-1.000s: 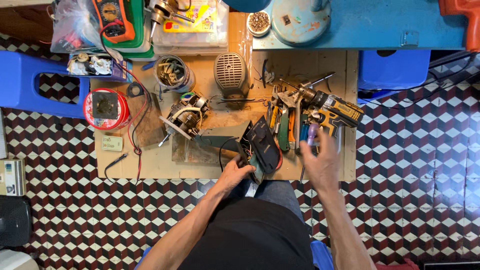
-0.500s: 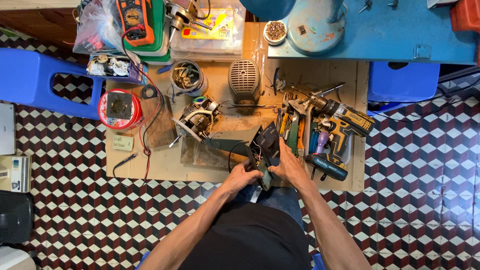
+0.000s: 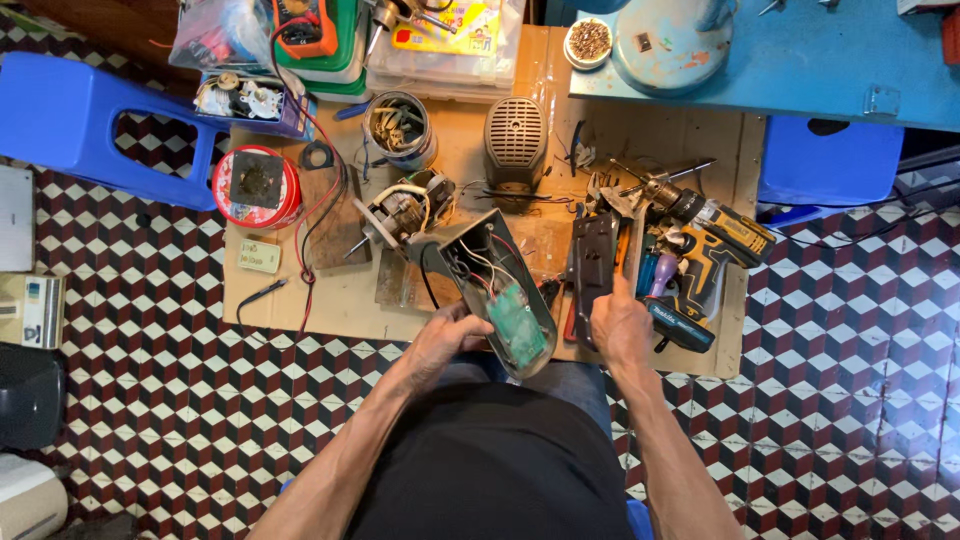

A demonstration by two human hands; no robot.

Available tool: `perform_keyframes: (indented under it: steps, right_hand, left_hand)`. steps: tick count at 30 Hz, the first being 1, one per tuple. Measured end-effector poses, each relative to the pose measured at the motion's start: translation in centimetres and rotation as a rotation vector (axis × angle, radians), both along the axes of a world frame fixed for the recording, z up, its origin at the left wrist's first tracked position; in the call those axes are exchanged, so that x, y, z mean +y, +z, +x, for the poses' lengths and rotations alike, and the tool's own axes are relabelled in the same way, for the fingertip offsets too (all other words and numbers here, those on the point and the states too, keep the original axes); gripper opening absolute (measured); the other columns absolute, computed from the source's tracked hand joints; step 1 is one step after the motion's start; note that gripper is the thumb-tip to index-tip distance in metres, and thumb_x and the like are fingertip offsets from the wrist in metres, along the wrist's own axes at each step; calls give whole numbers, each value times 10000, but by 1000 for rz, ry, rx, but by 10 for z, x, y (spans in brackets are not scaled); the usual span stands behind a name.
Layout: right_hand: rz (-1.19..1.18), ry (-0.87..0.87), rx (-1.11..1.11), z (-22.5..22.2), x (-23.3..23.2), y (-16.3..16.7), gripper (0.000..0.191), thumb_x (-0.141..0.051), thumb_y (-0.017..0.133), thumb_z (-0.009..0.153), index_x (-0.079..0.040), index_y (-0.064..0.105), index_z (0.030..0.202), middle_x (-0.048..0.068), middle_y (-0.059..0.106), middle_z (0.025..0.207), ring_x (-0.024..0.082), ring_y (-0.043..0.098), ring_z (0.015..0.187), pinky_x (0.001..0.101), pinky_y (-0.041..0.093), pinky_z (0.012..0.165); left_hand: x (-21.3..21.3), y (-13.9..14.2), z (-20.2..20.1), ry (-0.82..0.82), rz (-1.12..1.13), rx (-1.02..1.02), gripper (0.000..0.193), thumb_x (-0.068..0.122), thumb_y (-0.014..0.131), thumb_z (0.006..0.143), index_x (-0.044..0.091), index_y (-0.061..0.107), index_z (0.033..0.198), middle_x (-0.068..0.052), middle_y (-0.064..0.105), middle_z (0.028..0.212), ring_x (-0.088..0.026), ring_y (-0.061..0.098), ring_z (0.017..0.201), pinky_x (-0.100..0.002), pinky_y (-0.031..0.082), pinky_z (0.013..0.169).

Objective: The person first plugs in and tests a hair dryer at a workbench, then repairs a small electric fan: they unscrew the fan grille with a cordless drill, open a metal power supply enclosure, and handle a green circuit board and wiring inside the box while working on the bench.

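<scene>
My left hand (image 3: 446, 338) grips the near end of an open grey appliance housing (image 3: 492, 290). Inside it I see white wires and a green circuit board (image 3: 518, 327). The housing lies tilted over a wooden board (image 3: 330, 295) on the floor. My right hand (image 3: 620, 325) holds a dark cover panel (image 3: 594, 265) by its near end, just right of the housing and apart from it. A small electric motor (image 3: 402, 210) sits beyond the housing's far end.
A yellow and black cordless drill (image 3: 700, 260) and hand tools lie right of the panel. A grey vented cover (image 3: 516, 142), a tin of parts (image 3: 398, 128), a red round tin (image 3: 256, 186), a multimeter (image 3: 300, 25) and blue stools (image 3: 90, 120) surround the board.
The dark panel came off the housing, and my right hand has carried it to the right. The housing's inside, with wires and green board, now faces up in my left hand.
</scene>
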State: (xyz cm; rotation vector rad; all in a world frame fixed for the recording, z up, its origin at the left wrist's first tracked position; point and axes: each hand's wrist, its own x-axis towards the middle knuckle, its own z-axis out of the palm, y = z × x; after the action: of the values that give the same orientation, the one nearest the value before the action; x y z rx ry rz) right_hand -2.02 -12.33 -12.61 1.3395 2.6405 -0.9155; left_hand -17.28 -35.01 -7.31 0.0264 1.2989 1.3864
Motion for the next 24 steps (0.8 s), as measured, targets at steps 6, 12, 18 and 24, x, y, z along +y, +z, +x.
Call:
perform_keyframes:
  steps: [6,12,18,24]
  right_hand:
    - [25,-5,252,-31,45,0,357,-129,493,966,-18,674,1253,267,699,823,381,714,742,468,547,687]
    - [6,15,306,-63,71,27,369,-156,506,981,-28,670,1286,278,709,1019,392,690,886,474,530,798]
    - [-450,-25,338,-57,38,102,335,-271,549,992,-98,694,1240,134,739,1123,213,706,1004,357,555,876]
    - [-256,222,575,-28,-40,156,195,-146,701,947,-55,736,1116,78,704,1114,155,671,973,271,549,840]
  left_hand:
    - [0,26,-23,195,134,-61,366,141,591,899,-53,598,1209,-132,717,1141,-237,706,1020,-417,557,975]
    - [6,43,-48,281,265,-47,269,138,572,940,-28,626,1145,-118,716,1119,-225,705,1013,-430,592,942]
    - [11,47,-50,304,248,-75,238,133,573,953,-22,657,1112,-115,721,1095,-211,707,998,-460,600,945]
    - [7,44,-43,328,276,-111,248,129,585,955,-16,652,1145,-104,712,1120,-209,698,1016,-463,585,962]
